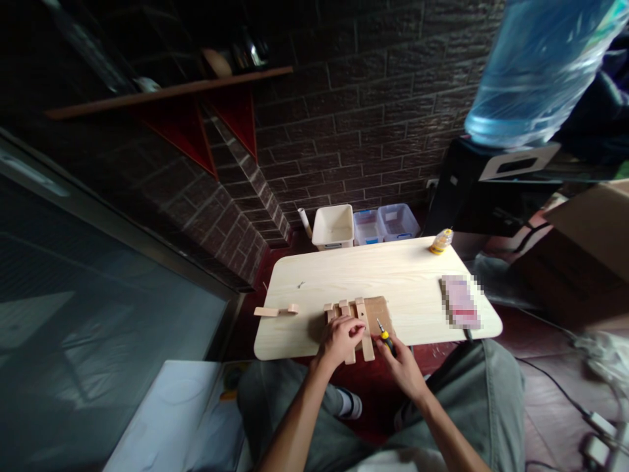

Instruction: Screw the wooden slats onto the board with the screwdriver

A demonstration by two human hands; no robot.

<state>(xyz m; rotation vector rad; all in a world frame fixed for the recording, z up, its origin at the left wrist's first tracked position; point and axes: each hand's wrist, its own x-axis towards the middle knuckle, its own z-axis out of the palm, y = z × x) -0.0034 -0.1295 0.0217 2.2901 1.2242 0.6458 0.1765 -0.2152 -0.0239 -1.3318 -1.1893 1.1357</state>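
Observation:
On a pale wooden table (393, 269) lies a brown board (381, 311) with several light wooden slats (361, 314) across it. My left hand (341, 337) rests on the slats with its fingers curled, pressing them down. My right hand (396, 357) is closed round a small screwdriver with a yellow and black handle (386, 335), whose tip points up at the board beside the rightmost slat.
A loose wooden piece (275, 311) lies at the table's left edge, a small screw (299, 284) behind it. A yellow glue bottle (441, 241) and a blurred pink card (460, 301) sit at the right. Plastic bins (363, 226) stand behind the table, a water jug (535, 65) above right.

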